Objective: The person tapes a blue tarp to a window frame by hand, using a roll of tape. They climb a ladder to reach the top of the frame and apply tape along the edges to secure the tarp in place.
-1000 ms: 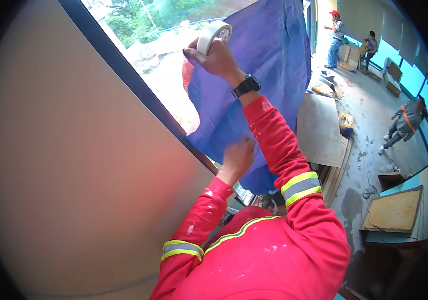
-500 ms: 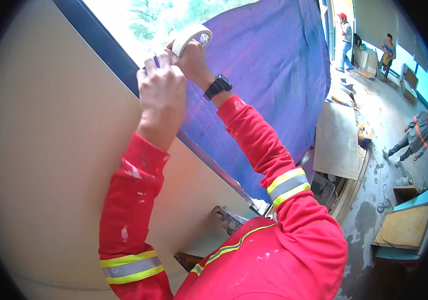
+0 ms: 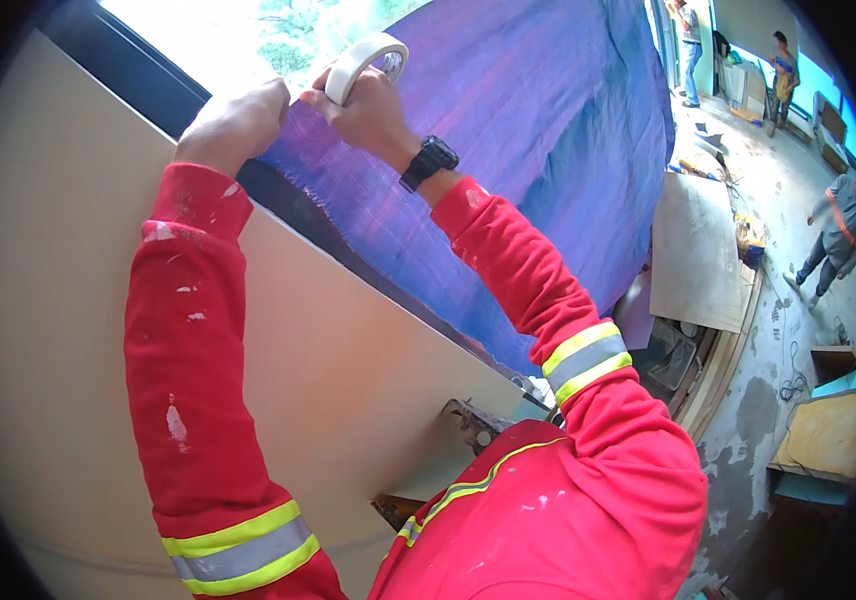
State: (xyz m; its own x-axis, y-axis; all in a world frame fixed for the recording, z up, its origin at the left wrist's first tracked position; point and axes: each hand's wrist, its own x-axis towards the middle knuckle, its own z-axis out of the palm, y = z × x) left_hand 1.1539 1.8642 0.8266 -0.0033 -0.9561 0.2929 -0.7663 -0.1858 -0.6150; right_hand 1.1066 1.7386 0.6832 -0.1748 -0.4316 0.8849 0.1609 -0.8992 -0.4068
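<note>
A roll of masking tape (image 3: pixel 351 70) is in my right hand (image 3: pixel 373 112), whose thumb and fingers are closed at the upper edge of a purple-blue sheet (image 3: pixel 518 130). The sheet hangs across the window opening. To its left, my left hand (image 3: pixel 238 125) is closed near the sheet's corner, over the dark window frame (image 3: pixel 133 70). Its fingertips are turned away, so what they pinch is hidden. A short gap separates the two hands.
A smooth cream panel (image 3: pixel 68 260) fills the left side, below the frame. At right, a board (image 3: pixel 698 250) leans near loose planks. A person in grey (image 3: pixel 840 225) walks on the stained floor, and others stand farther back. A cable (image 3: pixel 796 375) lies there too.
My left hand has moved left and slightly down along the frame, away from my right hand. The right hand stays almost in place with the tape roll. The person in grey has shifted.
</note>
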